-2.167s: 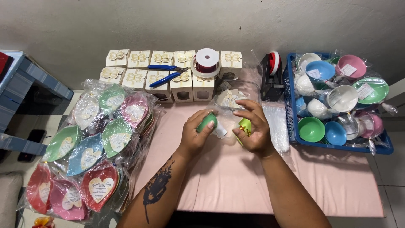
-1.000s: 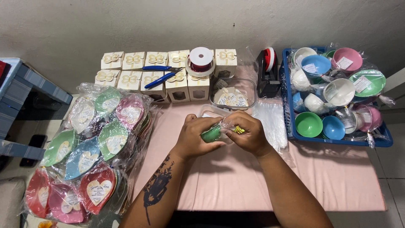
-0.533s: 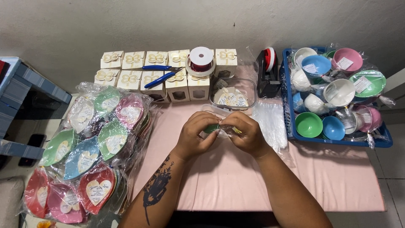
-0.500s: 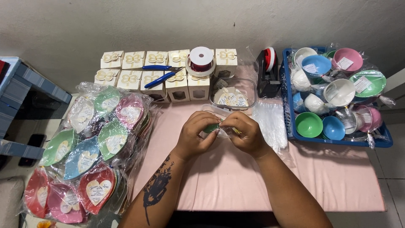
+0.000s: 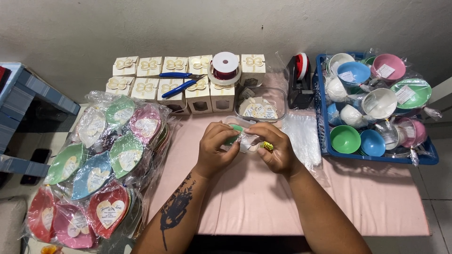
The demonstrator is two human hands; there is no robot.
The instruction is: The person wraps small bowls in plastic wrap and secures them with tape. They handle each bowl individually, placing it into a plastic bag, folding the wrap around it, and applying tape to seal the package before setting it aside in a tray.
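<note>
Left hand (image 5: 215, 149): your fingers are closing on a small green piece (image 5: 234, 133) | right hand (image 5: 275, 149): your fingers are pinching its clear wrap (image 5: 246, 141) | place: both are hovering above the pink table (image 5: 376, 197), near its far edge, before the clear tub (image 5: 260, 106).

Both forearms are reaching forward, the left hand (image 5: 217, 148) and right hand (image 5: 274, 149) meeting at the fingertips, fingers curled and pinching together.
</note>
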